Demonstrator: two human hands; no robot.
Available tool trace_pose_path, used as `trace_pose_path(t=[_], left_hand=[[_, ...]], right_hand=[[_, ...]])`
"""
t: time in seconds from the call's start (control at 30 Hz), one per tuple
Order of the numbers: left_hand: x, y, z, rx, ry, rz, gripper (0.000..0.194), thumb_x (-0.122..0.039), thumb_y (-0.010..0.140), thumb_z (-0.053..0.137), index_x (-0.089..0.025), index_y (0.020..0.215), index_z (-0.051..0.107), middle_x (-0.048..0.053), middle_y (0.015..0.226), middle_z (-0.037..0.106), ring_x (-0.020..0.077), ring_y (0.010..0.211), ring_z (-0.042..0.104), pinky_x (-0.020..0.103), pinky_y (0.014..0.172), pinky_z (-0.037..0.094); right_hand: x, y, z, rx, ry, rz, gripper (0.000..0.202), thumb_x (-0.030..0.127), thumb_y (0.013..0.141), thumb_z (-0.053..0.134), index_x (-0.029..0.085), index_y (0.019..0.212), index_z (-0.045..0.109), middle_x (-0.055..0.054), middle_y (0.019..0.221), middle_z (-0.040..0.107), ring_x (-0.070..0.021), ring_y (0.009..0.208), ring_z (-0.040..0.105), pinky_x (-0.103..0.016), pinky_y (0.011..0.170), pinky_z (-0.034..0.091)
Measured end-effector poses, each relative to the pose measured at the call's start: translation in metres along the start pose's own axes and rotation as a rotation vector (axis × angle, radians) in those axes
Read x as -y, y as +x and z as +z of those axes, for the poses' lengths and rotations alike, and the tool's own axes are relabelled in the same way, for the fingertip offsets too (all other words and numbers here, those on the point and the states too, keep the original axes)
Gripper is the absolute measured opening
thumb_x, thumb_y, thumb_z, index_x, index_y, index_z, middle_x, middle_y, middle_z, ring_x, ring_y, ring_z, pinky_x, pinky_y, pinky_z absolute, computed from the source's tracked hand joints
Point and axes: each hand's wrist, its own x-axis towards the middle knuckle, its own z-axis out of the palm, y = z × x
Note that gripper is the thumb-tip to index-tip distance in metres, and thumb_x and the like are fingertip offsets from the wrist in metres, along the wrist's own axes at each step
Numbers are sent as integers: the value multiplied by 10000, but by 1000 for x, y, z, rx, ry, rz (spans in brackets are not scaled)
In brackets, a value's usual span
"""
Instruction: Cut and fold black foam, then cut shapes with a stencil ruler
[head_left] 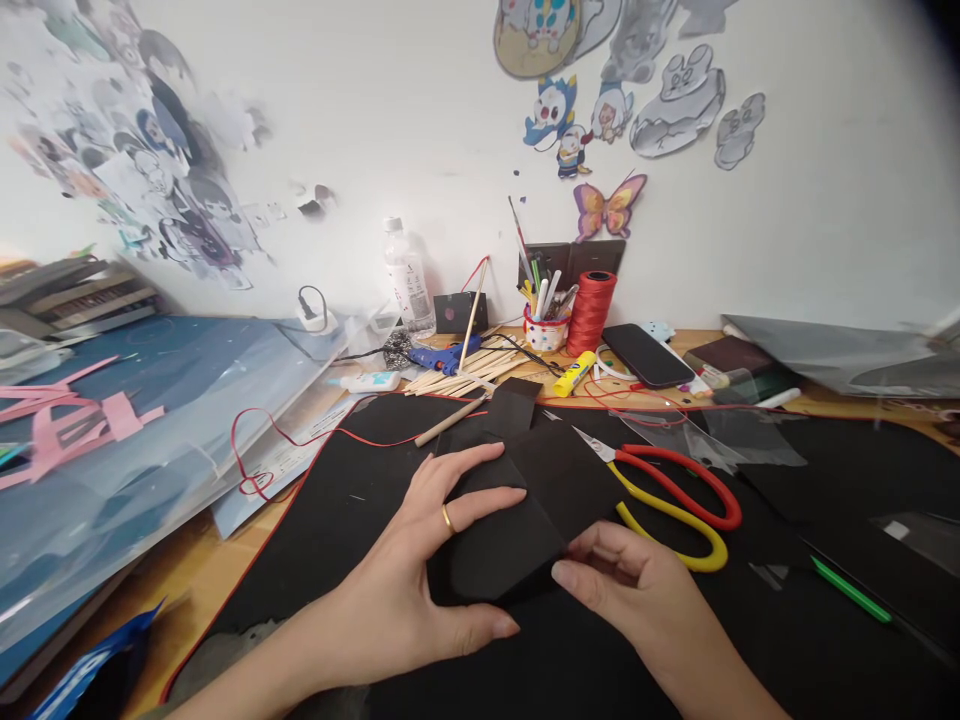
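Observation:
A folded black paper box (517,530) sits in front of me on the black mat, with creased faces. My left hand (431,535), with a ring on one finger, is curved around its left side. Two fingers rest on the upper face and the thumb reaches along the near edge. At the box's near right corner, my right hand (622,580) pinches the paper edge between thumb and fingers. Scissors (660,490) with red and yellow handles lie right beside the box. Behind it is another black paper piece (514,403), and a wooden stick (450,420) lies to its left.
A glue gun (446,357), thin wooden sticks (480,365), a glue stick (575,373), a red thread spool (592,312), a pen cup (545,328) and a phone (647,355) line the back. A green pen (851,590) lies right; pink paper cutouts (82,425) lie left.

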Motion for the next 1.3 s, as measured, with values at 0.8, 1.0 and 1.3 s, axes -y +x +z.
trace_pose_path(t=[0.8, 1.0, 1.3], left_hand=[[-1, 5, -7, 148, 256, 43, 571, -472, 759, 597, -396, 1268, 350, -2, 1417, 260, 262, 1305, 202, 546, 1055, 5], [-1, 8, -8, 172, 287, 49, 564, -491, 757, 590, -390, 1268, 375, 4, 1416, 280, 259, 1306, 221, 553, 1056, -11], [0, 5, -10, 180, 283, 113, 523, -503, 748, 599, -439, 1237, 423, -34, 1438, 249, 266, 1317, 205, 546, 1060, -12]], right_hand=[[-4, 2, -3, 125, 297, -89, 222, 237, 690, 705, 251, 910, 681, -28, 985, 686, -175, 933, 604, -373, 917, 415], [-5, 2, -4, 149, 295, -68, 255, 265, 675, 716, 253, 928, 685, -35, 957, 692, -184, 909, 611, -401, 919, 405], [-6, 1, -2, 134, 304, -68, 253, 273, 692, 706, 264, 944, 690, -28, 946, 702, -186, 916, 624, -395, 922, 418]])
